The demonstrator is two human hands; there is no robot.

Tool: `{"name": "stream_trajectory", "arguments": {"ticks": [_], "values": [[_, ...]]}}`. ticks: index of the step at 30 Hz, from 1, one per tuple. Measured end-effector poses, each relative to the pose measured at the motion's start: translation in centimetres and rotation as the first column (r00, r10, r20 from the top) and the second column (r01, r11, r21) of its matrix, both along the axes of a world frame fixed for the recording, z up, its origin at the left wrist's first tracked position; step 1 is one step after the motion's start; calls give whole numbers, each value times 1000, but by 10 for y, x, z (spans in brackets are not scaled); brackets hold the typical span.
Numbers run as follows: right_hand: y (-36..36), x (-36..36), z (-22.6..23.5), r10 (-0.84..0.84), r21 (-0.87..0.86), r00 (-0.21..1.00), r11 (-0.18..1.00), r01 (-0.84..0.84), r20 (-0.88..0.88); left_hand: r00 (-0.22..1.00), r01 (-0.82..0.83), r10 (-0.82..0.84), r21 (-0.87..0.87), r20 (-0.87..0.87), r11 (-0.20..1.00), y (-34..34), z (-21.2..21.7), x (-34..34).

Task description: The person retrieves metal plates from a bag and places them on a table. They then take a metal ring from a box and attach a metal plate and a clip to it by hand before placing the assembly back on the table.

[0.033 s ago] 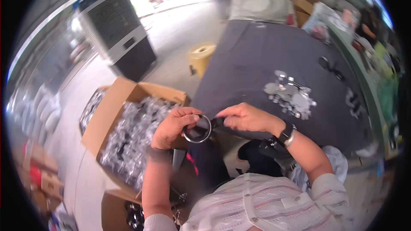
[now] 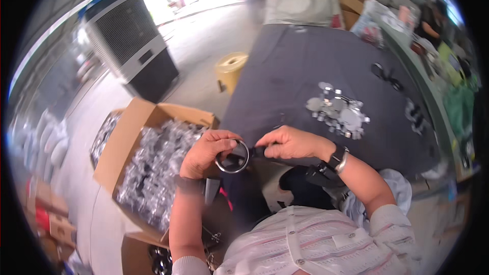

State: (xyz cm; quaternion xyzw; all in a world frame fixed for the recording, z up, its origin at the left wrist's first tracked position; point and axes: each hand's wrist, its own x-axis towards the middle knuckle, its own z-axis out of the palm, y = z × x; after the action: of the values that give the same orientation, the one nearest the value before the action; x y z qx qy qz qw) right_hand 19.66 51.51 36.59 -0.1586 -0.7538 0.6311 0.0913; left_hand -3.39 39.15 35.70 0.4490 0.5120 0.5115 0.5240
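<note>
My left hand (image 2: 206, 154) grips a round dark piece with a shiny metal rim (image 2: 233, 158), thumb pressed on its top edge. A short black stem (image 2: 258, 151) juts from its right side. My right hand (image 2: 295, 143) pinches that stem between thumb and curled fingers. I hold the piece over my lap at the near left edge of the grey-covered table (image 2: 285, 71). Farther right on the table lies a loose pile of silvery discs and small shiny pieces (image 2: 350, 116).
To the left stands an open carton (image 2: 119, 147) full of plastic-wrapped pieces, with another carton (image 2: 131, 254) below. Black parts (image 2: 387, 76) lie at the table's right. Past it stand a yellow bin (image 2: 232, 71) and a tall air cooler (image 2: 127, 35). A person (image 2: 432, 23) is at far right.
The whole scene sits slightly farther left in view. Both hands keep their hold on the round piece, with little visible movement.
</note>
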Motion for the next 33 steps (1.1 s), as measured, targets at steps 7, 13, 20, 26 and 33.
{"name": "stream_trajectory", "arguments": {"ticks": [7,13,20,26,33], "values": [[13,34,-53,-42,-109,997,993,48,63,971,-19,23,-22,238,1000,56,-59,36],[24,19,-64,-446,-184,890,871,456,97,956,-280,256,189,144,941,66,-82,93],[44,14,-71,-468,99,883,881,463,34,932,-349,361,288,13,892,101,-113,75],[127,82,-62,-555,935,806,131,331,-207,898,-416,439,293,-15,861,101,-119,71],[166,107,-62,-507,991,858,131,-18,82,888,-436,459,327,7,838,103,-124,68]]}}
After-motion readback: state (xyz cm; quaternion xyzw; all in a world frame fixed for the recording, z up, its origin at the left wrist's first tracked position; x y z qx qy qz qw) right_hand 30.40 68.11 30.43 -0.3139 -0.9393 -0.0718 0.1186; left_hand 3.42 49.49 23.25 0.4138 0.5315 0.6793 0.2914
